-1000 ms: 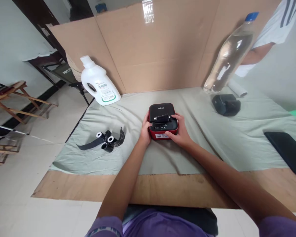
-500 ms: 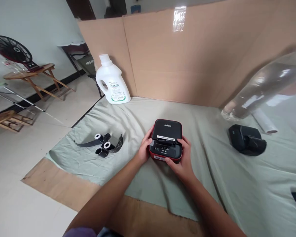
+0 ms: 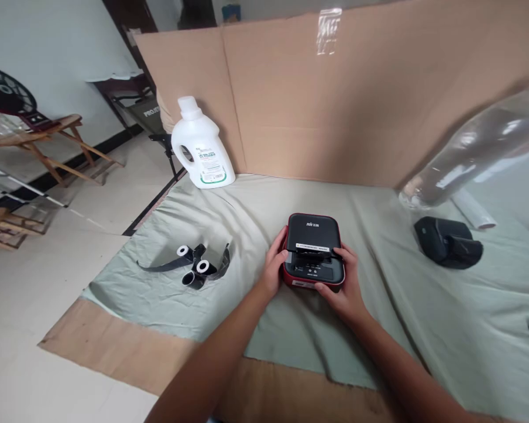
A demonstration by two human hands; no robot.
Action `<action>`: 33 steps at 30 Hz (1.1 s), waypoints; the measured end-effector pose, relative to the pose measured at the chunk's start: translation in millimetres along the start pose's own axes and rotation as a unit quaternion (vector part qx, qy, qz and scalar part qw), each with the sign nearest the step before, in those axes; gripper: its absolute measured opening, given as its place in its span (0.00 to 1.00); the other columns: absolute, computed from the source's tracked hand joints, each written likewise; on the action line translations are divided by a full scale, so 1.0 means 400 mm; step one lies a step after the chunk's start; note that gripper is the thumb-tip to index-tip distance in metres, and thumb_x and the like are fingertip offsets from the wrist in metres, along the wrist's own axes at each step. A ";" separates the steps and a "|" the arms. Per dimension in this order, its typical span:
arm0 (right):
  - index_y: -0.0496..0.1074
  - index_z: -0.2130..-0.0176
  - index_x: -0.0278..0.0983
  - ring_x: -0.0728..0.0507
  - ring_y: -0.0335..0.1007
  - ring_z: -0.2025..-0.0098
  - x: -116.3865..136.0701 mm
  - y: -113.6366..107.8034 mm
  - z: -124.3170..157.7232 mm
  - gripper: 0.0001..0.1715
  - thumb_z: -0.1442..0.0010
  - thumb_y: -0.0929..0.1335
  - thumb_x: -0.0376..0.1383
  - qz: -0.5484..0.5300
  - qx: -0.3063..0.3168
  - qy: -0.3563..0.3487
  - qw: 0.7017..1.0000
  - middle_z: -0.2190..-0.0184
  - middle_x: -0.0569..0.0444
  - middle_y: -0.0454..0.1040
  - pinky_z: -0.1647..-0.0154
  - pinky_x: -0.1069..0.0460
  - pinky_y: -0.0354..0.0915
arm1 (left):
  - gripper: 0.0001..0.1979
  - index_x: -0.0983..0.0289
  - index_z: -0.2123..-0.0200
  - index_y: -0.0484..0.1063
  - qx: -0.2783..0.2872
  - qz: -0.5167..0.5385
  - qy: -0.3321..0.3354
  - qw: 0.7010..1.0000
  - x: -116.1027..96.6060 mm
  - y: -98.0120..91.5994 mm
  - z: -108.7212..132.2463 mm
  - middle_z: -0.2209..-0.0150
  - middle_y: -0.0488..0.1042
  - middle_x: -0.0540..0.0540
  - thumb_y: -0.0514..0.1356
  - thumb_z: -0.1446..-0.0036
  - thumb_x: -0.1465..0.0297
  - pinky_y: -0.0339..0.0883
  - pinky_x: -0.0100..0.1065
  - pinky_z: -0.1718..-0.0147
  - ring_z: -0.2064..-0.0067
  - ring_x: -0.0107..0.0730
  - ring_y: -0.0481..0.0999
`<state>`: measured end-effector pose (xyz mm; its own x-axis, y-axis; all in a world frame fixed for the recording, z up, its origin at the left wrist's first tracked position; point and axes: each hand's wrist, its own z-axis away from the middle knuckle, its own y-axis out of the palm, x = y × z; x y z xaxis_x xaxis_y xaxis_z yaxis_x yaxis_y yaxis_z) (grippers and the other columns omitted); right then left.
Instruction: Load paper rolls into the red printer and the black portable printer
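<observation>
A black portable label printer [image 3: 315, 232] with a red rim sits between my two hands, low over the cloth. Its lid stands slightly raised at the front, with a white strip of print along the lid's edge. My left hand [image 3: 274, 263] is closed around the printer's left side, thumb on top by the lid gap. On the opposite side my right hand [image 3: 347, 285] grips the right edge, with the thumb at the front face and a finger at the lid's corner. The printer's underside is hidden.
Several black ribbon rolls [image 3: 196, 267] lie to the left on the green cloth [image 3: 264, 200]. A white detergent bottle [image 3: 203, 147] stands at the back left before a cardboard wall [image 3: 300, 106]. At right are a black device [image 3: 447, 242], a white roll [image 3: 475, 211] and a clear plastic bottle [image 3: 471, 147].
The view has shifted a little, so the printer and both hands appear further right. Both hands keep the same hold on the printer.
</observation>
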<state>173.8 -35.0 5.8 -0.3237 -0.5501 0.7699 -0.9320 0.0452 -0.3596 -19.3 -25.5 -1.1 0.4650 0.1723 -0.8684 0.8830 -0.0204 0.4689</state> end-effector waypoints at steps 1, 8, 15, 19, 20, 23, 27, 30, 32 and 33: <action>0.56 0.36 0.44 0.29 0.49 0.29 0.000 0.001 0.000 0.45 0.44 0.74 0.50 0.003 -0.001 -0.001 1.000 0.34 0.42 0.53 0.32 0.32 0.56 | 0.30 0.56 0.32 0.64 -0.001 -0.008 0.001 1.000 0.000 -0.002 0.001 0.29 0.61 0.52 0.59 0.37 0.59 0.48 0.47 0.28 0.27 0.47 0.55; 0.56 0.36 0.44 0.30 0.49 0.29 0.004 0.002 0.002 0.44 0.43 0.73 0.55 0.027 -0.005 -0.001 1.000 0.35 0.41 0.54 0.33 0.33 0.58 | 0.30 0.55 0.32 0.64 -0.002 -0.050 0.003 0.999 0.002 -0.005 0.004 0.28 0.59 0.51 0.58 0.36 0.58 0.46 0.46 0.27 0.26 0.47 0.54; 0.51 0.31 0.43 0.31 0.50 0.28 0.003 -0.005 0.008 0.51 0.42 0.73 0.54 0.026 0.009 0.006 1.000 0.31 0.41 0.53 0.29 0.34 0.53 | 0.30 0.55 0.33 0.64 -0.011 -0.031 0.020 0.999 0.016 -0.001 -0.001 0.29 0.61 0.51 0.59 0.37 0.58 0.48 0.45 0.28 0.27 0.46 0.56; 0.44 0.27 0.42 0.32 0.52 0.28 0.009 -0.005 0.007 0.57 0.42 0.72 0.55 0.020 0.019 0.035 0.999 0.29 0.40 0.53 0.29 0.33 0.53 | 0.31 0.55 0.32 0.63 -0.006 -0.021 0.020 1.000 0.008 0.007 -0.003 0.29 0.61 0.49 0.58 0.37 0.58 0.47 0.44 0.28 0.27 0.44 0.55; 0.43 0.26 0.42 0.32 0.52 0.28 0.011 -0.004 0.006 0.58 0.42 0.72 0.55 0.018 0.020 0.037 0.999 0.29 0.41 0.53 0.29 0.33 0.53 | 0.32 0.56 0.31 0.62 -0.003 -0.022 0.021 1.000 0.003 0.011 -0.003 0.29 0.60 0.49 0.58 0.37 0.58 0.46 0.44 0.27 0.26 0.43 0.54; 0.40 0.25 0.42 0.32 0.47 0.25 0.014 -0.001 0.004 0.61 0.42 0.72 0.55 0.012 0.020 0.027 0.999 0.26 0.41 0.49 0.27 0.33 0.49 | 0.34 0.56 0.30 0.60 0.014 -0.034 0.034 0.999 -0.010 0.021 -0.005 0.27 0.57 0.48 0.57 0.37 0.56 0.41 0.42 0.26 0.25 0.42 0.48; 0.35 0.25 0.41 0.31 0.47 0.26 0.004 0.001 0.007 0.64 0.42 0.73 0.54 0.009 0.021 0.034 0.999 0.26 0.40 0.48 0.27 0.33 0.49 | 0.33 0.56 0.29 0.59 0.019 -0.033 0.042 0.998 -0.006 0.025 -0.009 0.28 0.58 0.47 0.56 0.36 0.56 0.41 0.40 0.26 0.24 0.40 0.47; 0.36 0.24 0.39 0.30 0.51 0.27 -0.008 0.002 0.010 0.66 0.43 0.73 0.55 0.011 0.019 0.040 0.999 0.28 0.37 0.53 0.29 0.32 0.52 | 0.34 0.56 0.30 0.60 0.018 -0.004 0.033 0.999 0.004 0.022 -0.012 0.29 0.60 0.47 0.56 0.38 0.58 0.44 0.42 0.27 0.26 0.42 0.52; 0.39 0.25 0.38 0.29 0.51 0.27 -0.012 0.002 0.010 0.65 0.43 0.73 0.56 0.013 0.017 0.034 0.999 0.28 0.36 0.52 0.28 0.32 0.51 | 0.35 0.56 0.29 0.59 0.019 0.006 0.019 1.000 0.006 0.021 -0.013 0.29 0.61 0.48 0.56 0.39 0.57 0.45 0.43 0.27 0.26 0.43 0.54; 0.40 0.25 0.38 0.30 0.50 0.27 -0.013 0.003 0.009 0.64 0.43 0.73 0.56 0.012 0.016 0.031 0.999 0.27 0.37 0.52 0.28 0.33 0.51 | 0.35 0.56 0.29 0.59 0.020 0.004 0.000 1.000 0.004 0.020 -0.013 0.29 0.61 0.48 0.56 0.39 0.57 0.45 0.43 0.27 0.26 0.43 0.53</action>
<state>175.2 -35.3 -0.6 -0.3563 -0.4970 0.7912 -0.9186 0.0314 -0.3940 -11.7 -20.2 1.9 0.4717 0.1724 -0.8647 0.8813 -0.0619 0.4684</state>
